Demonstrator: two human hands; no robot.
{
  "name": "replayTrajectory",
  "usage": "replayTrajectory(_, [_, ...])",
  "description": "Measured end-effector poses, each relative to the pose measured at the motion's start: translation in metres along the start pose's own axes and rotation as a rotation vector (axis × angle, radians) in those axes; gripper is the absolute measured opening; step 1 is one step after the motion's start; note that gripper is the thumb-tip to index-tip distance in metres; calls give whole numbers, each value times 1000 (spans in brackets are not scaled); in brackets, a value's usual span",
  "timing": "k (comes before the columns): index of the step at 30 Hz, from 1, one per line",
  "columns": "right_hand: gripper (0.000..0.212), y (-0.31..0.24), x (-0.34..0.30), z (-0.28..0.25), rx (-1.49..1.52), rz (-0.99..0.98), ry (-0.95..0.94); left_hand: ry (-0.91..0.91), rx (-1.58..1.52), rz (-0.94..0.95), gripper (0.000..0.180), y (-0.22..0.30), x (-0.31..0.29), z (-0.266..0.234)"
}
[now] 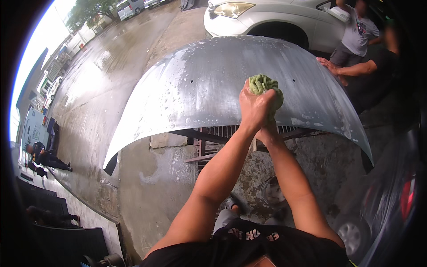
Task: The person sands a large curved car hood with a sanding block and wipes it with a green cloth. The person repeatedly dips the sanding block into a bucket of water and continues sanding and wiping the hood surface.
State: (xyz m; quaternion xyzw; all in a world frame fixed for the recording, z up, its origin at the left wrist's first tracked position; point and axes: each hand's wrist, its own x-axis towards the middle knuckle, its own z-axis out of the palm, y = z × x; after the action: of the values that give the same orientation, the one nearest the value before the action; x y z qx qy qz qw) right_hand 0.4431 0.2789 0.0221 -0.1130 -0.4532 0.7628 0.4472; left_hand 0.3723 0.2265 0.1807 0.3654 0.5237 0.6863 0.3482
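Note:
A bunched green cloth (262, 83) is squeezed between my two hands, above the near half of a silver-grey car hood (213, 84). My left hand (254, 106) wraps round it from the near left, fingers closed. Tucked partly behind and below it, my right hand (267, 127) is closed on the same cloth; most of its fingers are hidden. Water drops and patches of suds cover the hood, thickest along its left side and near edge. Dark metal bars of a slatted stand (209, 149) show beneath the hood.
A white car (275, 20) stands just beyond the hood. At the right, a co-worker's hand (328, 66) rests on the hood's edge, and another person (356, 33) stands by the car. Wet concrete (93, 75) stretches left. A round lid-like object (272, 190) lies near my feet.

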Motion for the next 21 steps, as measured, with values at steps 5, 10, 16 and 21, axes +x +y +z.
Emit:
replayTrajectory(5, [60, 82, 65, 49, 2832, 663, 268, -138, 1003, 182, 54, -44, 24, -93])
replayTrajectory(10, [77, 74, 69, 78, 3907, 103, 749, -89, 937, 98, 70, -74, 30, -148])
replayTrajectory(16, [62, 37, 40, 126, 4015, -627, 1071, 164, 557, 366, 44, -58, 58, -143])
replayTrajectory(21, [61, 77, 61, 104, 4133, 55, 1468, -13, 686, 337, 43, -39, 96, -149])
